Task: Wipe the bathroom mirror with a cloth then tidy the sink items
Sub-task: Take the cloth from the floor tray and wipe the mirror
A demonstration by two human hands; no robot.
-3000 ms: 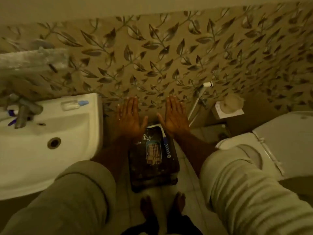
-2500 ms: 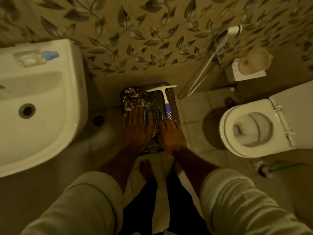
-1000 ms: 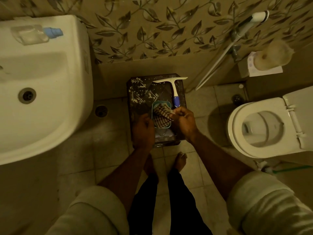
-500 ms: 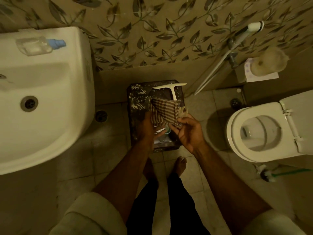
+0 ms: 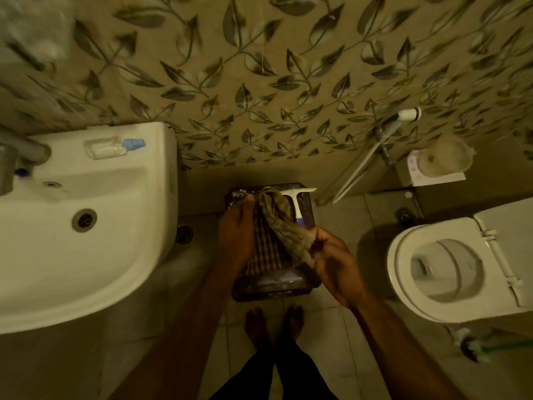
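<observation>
the white sink (image 5: 86, 255) stood at the left, the toilet (image 5: 450, 269) at the right, and a dark box (image 5: 271, 287) was on the floor between them, against the wall. the checked cloth (image 5: 274, 232) was held above the box. the left hand (image 5: 239, 229) had its grip closed on the cloth's left edge, and the right hand (image 5: 334, 261) pinched its right end. a white squeegee (image 5: 297, 203) lay at the box's far edge. a small clear bottle (image 5: 112, 146) lay on the sink's back rim.
</observation>
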